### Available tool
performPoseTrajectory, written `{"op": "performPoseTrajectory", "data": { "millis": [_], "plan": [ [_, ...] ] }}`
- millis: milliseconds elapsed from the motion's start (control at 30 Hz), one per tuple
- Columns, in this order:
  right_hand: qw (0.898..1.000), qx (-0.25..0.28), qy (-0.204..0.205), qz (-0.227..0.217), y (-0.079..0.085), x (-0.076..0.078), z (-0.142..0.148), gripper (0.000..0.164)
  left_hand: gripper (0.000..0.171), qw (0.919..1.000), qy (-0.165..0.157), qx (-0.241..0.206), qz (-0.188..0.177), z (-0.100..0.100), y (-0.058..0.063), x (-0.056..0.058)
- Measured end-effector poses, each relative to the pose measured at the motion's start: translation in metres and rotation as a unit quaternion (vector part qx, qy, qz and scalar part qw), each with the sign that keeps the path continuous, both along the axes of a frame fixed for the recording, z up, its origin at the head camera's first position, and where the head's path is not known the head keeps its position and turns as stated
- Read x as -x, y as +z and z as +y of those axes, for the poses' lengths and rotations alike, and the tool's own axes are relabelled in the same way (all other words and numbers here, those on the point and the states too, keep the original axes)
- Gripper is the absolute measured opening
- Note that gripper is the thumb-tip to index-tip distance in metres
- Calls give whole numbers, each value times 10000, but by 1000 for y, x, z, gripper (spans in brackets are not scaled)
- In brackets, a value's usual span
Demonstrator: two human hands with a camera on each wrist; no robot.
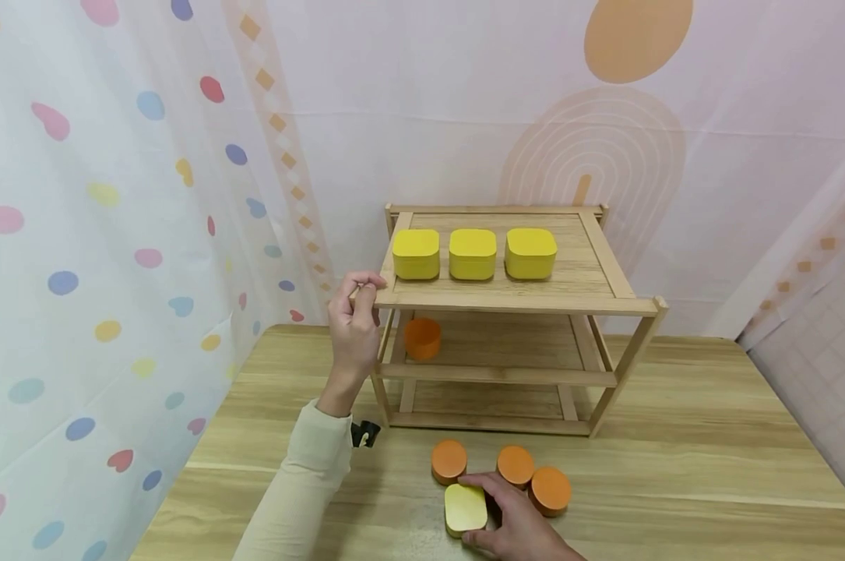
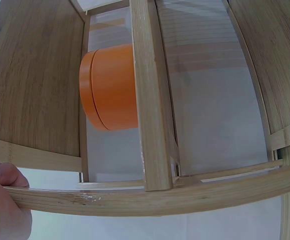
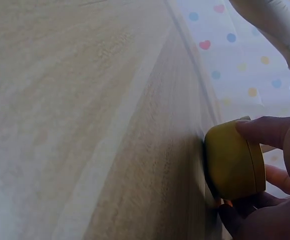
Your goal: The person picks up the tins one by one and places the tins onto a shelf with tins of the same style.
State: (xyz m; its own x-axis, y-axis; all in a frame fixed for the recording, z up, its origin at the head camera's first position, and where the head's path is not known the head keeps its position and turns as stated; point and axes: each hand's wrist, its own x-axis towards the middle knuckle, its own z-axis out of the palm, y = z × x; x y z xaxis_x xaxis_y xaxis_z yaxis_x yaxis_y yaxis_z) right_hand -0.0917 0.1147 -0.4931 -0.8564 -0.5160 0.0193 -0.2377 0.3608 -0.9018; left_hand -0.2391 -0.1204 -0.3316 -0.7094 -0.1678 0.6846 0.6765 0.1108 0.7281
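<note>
My right hand (image 1: pixel 520 522) pinches a yellow rounded-square tin (image 1: pixel 466 508) between thumb and fingers, low at the wooden table. In the right wrist view the same yellow tin (image 3: pixel 233 161) stands by the tabletop, thumb on one side and fingers on the other. My left hand (image 1: pixel 355 323) grips the front left corner of a wooden shelf rack (image 1: pixel 506 300); in the left wrist view its curled fingers meet the rack's rail. Three yellow tins (image 1: pixel 472 255) form a row on the top shelf. One round orange tin (image 1: pixel 422 340) sits at the left of the middle shelf.
Close to the right hand stand three round orange tins: one to the left (image 1: pixel 449 460), one behind (image 1: pixel 515 464) and one to the right (image 1: pixel 551 490). A patterned curtain (image 1: pixel 436 156) hangs behind the rack and along the left side of the table (image 1: pixel 702 467).
</note>
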Motion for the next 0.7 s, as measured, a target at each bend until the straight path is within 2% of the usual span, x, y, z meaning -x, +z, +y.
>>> {"op": "performPoseTrajectory", "data": {
  "millis": [233,433,700],
  "plan": [
    [9983,179,80,-543,-5,2,3,62,25,10000,17,-5,-26,-1,-5,-1],
    [9965,218,121,-792,-7,4,4,62,25,10000,-26,-13,-88,0,-7,-2],
    [9977,-46,22,-672,-2,10,4,62,26,10000,-13,-27,5,1,0,2]
  ]
}}
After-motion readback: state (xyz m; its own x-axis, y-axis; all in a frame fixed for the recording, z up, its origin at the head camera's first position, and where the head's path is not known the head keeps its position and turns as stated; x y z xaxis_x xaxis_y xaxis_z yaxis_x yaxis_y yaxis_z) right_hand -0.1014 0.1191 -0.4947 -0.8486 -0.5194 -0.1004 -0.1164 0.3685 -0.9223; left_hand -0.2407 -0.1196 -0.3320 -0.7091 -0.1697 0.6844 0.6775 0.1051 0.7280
